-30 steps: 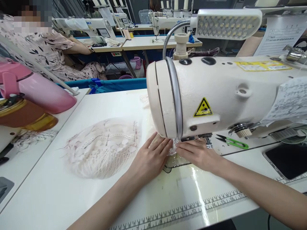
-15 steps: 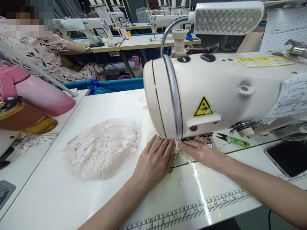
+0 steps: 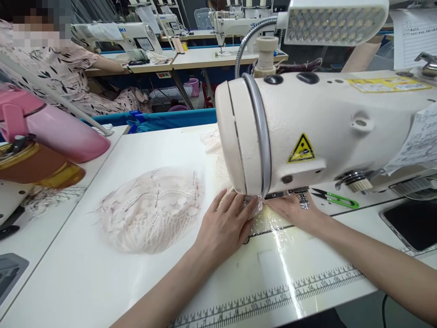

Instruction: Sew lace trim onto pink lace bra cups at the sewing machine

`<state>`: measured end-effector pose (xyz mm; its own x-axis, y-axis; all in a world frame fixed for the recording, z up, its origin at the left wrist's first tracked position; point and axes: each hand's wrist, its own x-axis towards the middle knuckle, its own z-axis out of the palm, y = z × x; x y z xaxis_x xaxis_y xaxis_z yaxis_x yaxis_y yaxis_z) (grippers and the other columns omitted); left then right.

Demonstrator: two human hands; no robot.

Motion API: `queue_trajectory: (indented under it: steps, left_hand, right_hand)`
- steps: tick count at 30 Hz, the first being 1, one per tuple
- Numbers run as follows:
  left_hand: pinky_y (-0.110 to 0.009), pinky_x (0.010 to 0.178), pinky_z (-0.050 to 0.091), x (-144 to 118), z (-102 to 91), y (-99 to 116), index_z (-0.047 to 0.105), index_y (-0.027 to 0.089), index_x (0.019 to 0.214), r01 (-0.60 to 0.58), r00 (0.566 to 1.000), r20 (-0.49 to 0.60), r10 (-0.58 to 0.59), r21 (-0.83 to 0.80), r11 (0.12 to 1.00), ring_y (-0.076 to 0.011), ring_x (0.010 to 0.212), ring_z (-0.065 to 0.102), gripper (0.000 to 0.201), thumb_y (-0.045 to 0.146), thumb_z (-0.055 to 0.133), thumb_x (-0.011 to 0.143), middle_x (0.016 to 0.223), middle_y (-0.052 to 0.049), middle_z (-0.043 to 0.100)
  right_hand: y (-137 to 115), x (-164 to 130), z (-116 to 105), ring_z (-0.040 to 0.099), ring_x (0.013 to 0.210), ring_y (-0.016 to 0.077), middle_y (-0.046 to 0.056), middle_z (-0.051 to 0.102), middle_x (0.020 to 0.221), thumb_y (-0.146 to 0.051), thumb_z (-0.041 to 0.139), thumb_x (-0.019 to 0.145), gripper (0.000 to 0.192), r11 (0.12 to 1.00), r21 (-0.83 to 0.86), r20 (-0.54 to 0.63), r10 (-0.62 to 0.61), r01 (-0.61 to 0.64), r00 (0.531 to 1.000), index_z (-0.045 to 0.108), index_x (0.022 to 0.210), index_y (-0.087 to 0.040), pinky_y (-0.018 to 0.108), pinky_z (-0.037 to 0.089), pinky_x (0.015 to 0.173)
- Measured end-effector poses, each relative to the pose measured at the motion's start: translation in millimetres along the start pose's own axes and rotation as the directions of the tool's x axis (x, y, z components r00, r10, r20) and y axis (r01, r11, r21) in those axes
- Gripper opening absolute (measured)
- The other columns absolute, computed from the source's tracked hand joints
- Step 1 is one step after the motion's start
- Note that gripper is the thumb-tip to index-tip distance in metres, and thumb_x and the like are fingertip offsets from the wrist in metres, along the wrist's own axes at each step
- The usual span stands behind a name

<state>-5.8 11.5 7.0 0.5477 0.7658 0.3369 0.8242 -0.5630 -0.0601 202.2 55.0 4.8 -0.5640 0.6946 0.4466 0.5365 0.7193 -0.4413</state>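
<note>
My left hand (image 3: 223,223) lies on pale lace fabric (image 3: 260,205) with its fingers stretched flat toward the needle area of a white sewing machine (image 3: 307,123). Opposite it, my right hand (image 3: 297,212) reaches under the machine head from the right. Its fingers extend toward the same fabric, and their tips are partly hidden by the head and the metal parts there. A loose heap of pale lace (image 3: 153,212) with dark thread ends rests to the left of my left hand. More of the fabric (image 3: 212,142) shows behind the machine head.
Green-handled thread snips (image 3: 341,200) and a dark phone (image 3: 413,223) lie to the right. A printed ruler (image 3: 273,294) runs along the front edge. At left are a pink bottle (image 3: 68,132) and an amber container (image 3: 44,166). Another person (image 3: 44,77) sits beyond.
The view has shifted slightly, so the machine and both hands appear farther right. Both hands stay close to the needle area. A little more fabric shows behind the machine head.
</note>
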Motion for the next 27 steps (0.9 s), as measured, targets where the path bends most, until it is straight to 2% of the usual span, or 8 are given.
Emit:
queue_trajectory:
  steps: [3,8,13,17,20,27]
  left_hand:
    - [-0.047,0.101,0.038,0.5,-0.2,-0.1,0.056,0.022,0.122,0.016,1.000,0.019,-0.016,-0.021,1.000,-0.0259,0.106,0.056,0.034,0.030,0.046,0.090,0.109,-0.007,0.062]
    - [-0.048,0.104,0.035,0.4,0.9,0.3,0.057,0.022,0.121,0.024,0.999,0.024,-0.024,-0.002,1.000,-0.0264,0.108,0.055,0.034,0.032,0.045,0.091,0.109,-0.007,0.064]
    - [-0.044,0.110,0.030,-3.7,5.3,2.8,0.052,0.015,0.128,-0.125,0.990,-0.059,0.129,0.058,0.990,-0.0220,0.116,0.055,0.036,0.021,0.042,0.094,0.125,-0.006,0.061]
    - [-0.043,0.110,0.032,-4.8,5.0,2.8,0.052,0.012,0.127,-0.119,0.990,-0.067,0.122,0.049,0.992,-0.0213,0.116,0.057,0.035,0.021,0.041,0.095,0.125,-0.005,0.062]
    - [-0.044,0.109,0.035,-3.2,2.8,1.3,0.055,0.013,0.124,-0.106,0.991,-0.075,0.107,0.019,0.994,-0.0214,0.114,0.059,0.033,0.024,0.042,0.095,0.124,-0.005,0.062]
    - [-0.048,0.107,0.037,0.1,-0.2,-0.3,0.061,0.012,0.116,-0.077,0.994,-0.085,0.075,-0.019,0.997,-0.0229,0.108,0.062,0.031,0.025,0.044,0.093,0.114,-0.007,0.067]
  right_hand:
    - [-4.5,2.1,-0.5,0.062,0.086,0.0153,-0.003,0.069,0.086,-0.021,0.044,0.089,0.029,0.995,-0.093,-0.027,0.026,-0.028,0.999,0.066,0.104,-0.034,0.031,0.053,0.077]
    - [-6.9,4.2,0.4,0.063,0.086,0.0151,-0.005,0.069,0.088,-0.022,0.043,0.090,0.032,0.974,-0.226,-0.013,0.002,-0.005,1.000,0.064,0.109,-0.037,0.031,0.053,0.076]
    - [-1.2,-5.7,-1.2,0.063,0.085,0.0151,-0.004,0.070,0.097,-0.020,0.047,0.089,0.033,0.950,-0.305,0.046,-0.061,0.072,0.997,0.063,0.111,-0.037,0.031,0.051,0.078]
    - [2.5,-17.2,1.9,0.063,0.082,0.0164,-0.001,0.070,0.103,-0.026,0.052,0.089,0.029,0.924,-0.362,0.036,-0.120,0.125,0.992,0.062,0.115,-0.035,0.036,0.048,0.082]
    - [2.4,-19.1,7.3,0.062,0.075,0.0155,0.001,0.071,0.098,-0.037,0.053,0.090,0.025,0.916,-0.388,-0.003,-0.110,0.100,0.994,0.066,0.110,-0.031,0.037,0.046,0.084]
    - [-3.6,-15.7,10.3,0.064,0.074,0.0194,-0.001,0.070,0.085,-0.045,0.044,0.093,0.029,0.880,-0.468,0.009,-0.081,0.076,0.997,0.065,0.110,-0.035,0.042,0.047,0.084]
